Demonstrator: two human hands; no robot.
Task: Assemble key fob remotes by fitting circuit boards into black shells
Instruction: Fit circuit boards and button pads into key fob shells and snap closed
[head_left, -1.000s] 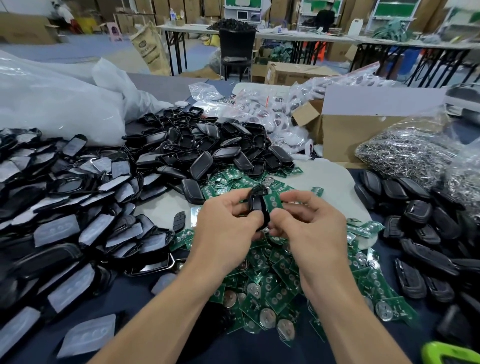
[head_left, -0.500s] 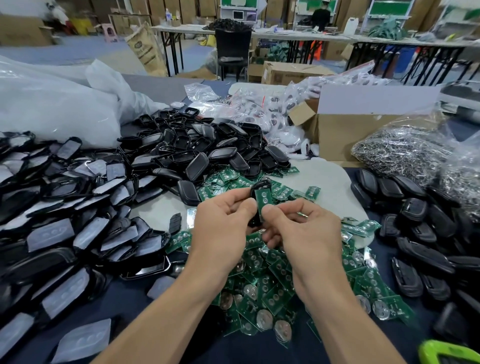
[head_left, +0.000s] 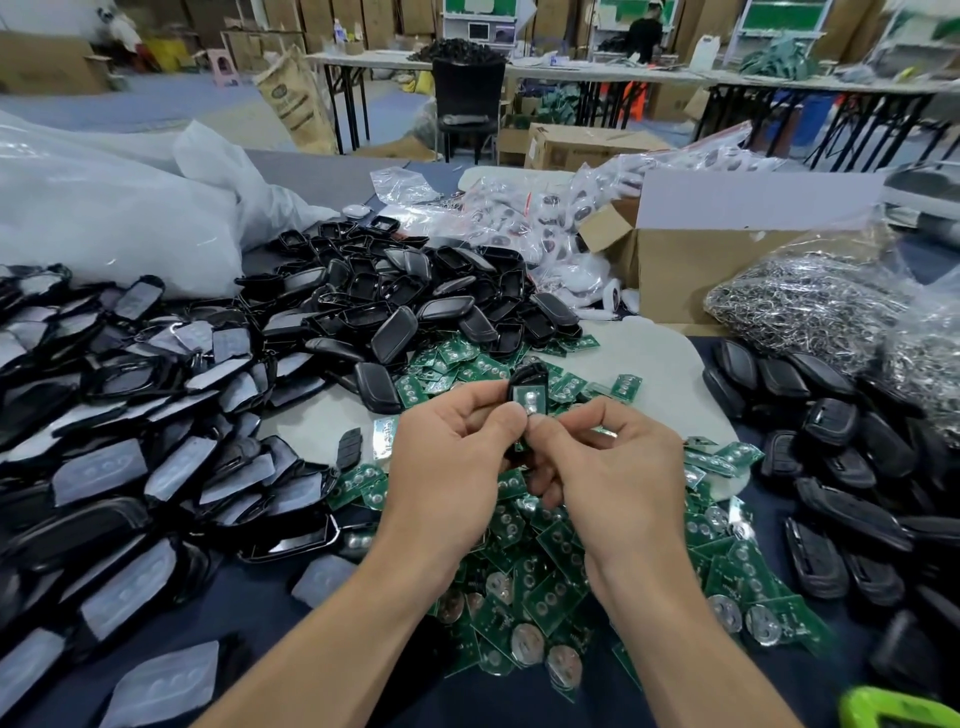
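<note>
Both hands meet over the middle of the table. My left hand (head_left: 457, 467) grips a black shell (head_left: 529, 382) from the left, its upper end sticking up above my fingers. A green circuit board (head_left: 531, 401) with a round metal contact lies inside the shell. My right hand (head_left: 608, 473) pinches the shell's lower end and the board from the right, thumb tip against the left thumb. Under my hands spreads a heap of loose green circuit boards (head_left: 540, 566). Empty black shells (head_left: 415, 306) are piled behind.
Shell halves with grey film (head_left: 119, 441) cover the left side. More black shells (head_left: 852, 467) lie at the right. A cardboard box (head_left: 685, 270), bags of metal parts (head_left: 810, 301) and white plastic bags (head_left: 104, 218) stand behind. A green object (head_left: 893, 709) sits at the bottom right.
The board has gone from standing out at the shell's right side to lying inside it. My thumbs have closed together lower on the shell.
</note>
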